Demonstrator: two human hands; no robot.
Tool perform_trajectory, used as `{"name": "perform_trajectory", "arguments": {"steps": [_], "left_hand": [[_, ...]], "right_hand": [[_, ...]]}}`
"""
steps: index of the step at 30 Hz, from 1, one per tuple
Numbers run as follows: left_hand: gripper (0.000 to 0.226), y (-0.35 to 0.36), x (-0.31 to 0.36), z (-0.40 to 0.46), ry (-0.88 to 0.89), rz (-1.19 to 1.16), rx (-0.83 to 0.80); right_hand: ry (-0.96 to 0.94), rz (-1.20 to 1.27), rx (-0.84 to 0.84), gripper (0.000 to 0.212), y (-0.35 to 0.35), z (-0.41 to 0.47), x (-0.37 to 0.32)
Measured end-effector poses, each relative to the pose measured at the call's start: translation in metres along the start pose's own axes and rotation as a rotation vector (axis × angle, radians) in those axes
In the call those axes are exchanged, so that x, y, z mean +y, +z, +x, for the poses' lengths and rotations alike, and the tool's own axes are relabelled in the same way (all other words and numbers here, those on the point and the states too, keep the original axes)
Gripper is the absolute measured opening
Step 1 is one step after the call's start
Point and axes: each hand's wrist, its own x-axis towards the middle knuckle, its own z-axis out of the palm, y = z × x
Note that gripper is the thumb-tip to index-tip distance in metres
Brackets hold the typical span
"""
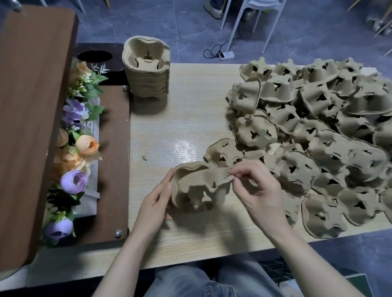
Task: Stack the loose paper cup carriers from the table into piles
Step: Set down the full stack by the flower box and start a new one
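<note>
Two hands (207, 194) gripping one carrier (200, 187), one tall stack (147, 66), loose heap (329, 143) uncounted

The carrier (200, 187) between the hands is plain tan-brown, as are the heap (329, 143) right of the right hand and the stack (147, 68) beyond the left. The table (184, 126) shows pale wood grain. Left of the left hand, flowers (77, 161) are purple and orange, beside a dark brown board (25, 114).

A tall nested pile of carriers (147, 67) stands upright far left; loose brown pulp carriers (324, 139) heap at right; one carrier (200, 187) is held, tilted, near the front.
</note>
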Motion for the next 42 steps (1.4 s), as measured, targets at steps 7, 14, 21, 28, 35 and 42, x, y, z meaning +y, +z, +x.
{"name": "perform_trajectory", "arguments": {"steps": [7,14,21,28,35,42], "left_hand": [[0.035,0.002,0.007,-0.005,-0.080,0.017,0.030],[0.030,-0.001,0.005,-0.005,-0.024,-0.047,-0.005],[0.041,-0.003,0.000,-0.004,-0.008,-0.083,-0.005],[0.045,0.002,-0.003,-0.001,-0.044,-0.028,0.073],[0.046,0.005,-0.006,0.000,-0.035,-0.027,0.101],[0.049,0.007,-0.008,0.000,-0.060,-0.030,0.111]], "right_hand": [[-0.080,-0.061,-0.089,0.020,0.025,-0.002,0.016],[-0.027,-0.065,-0.102,0.023,0.019,-0.004,0.023],[-0.069,-0.035,-0.043,0.023,0.031,-0.003,0.019],[-0.094,-0.130,-0.047,0.015,0.035,-0.004,0.028],[0.084,0.066,-0.100,0.018,0.026,-0.010,0.027],[0.213,0.022,-0.237,0.023,0.030,-0.011,0.026]]}}
